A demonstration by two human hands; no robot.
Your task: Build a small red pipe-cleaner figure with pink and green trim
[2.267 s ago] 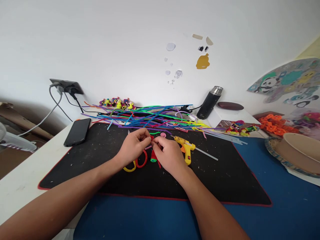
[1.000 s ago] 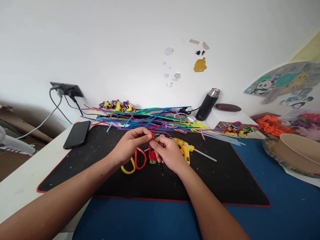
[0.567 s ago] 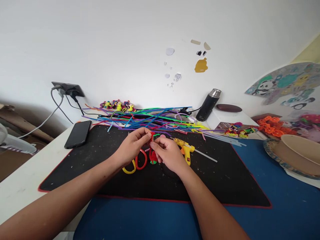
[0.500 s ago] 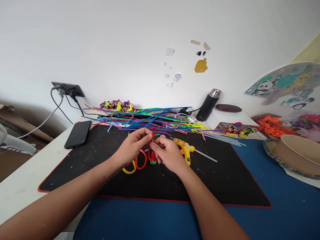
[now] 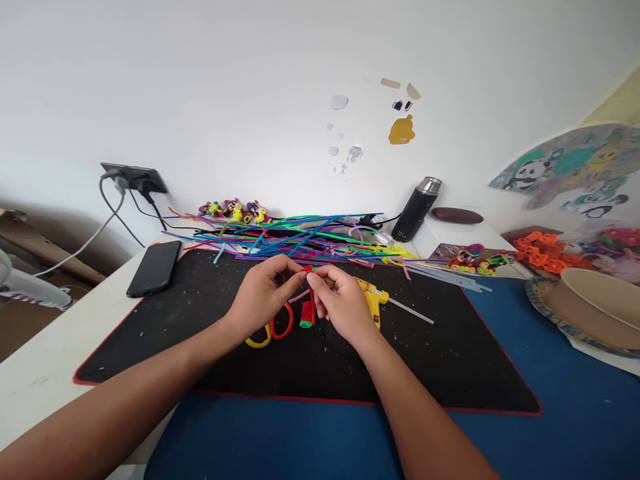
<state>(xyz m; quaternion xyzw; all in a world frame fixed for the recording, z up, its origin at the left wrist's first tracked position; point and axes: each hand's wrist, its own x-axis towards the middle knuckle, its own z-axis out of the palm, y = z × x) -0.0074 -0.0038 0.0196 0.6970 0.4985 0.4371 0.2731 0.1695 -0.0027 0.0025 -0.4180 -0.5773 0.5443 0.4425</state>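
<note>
A red pipe cleaner is pinched at its top between my left hand and my right hand, whose fingertips meet. Its lower part hangs below them. Beside it is a small red piece with a green end; whether the two are joined I cannot tell. Under my left hand, scissors with one red and one yellow handle lie on the black mat, their blades hidden. Just right of my right hand lies a yellow glue gun with a clear glue stick in its back.
Many coloured pipe cleaners lie in a heap along the wall. Small finished figures stand behind them. A black phone is at the left, a black flask at the back right, and a round basket at the far right.
My fingertips have come together at the top of the red pipe cleaner, which now hangs straighter. My right hand has shifted slightly, covering more of the glue gun's front.
</note>
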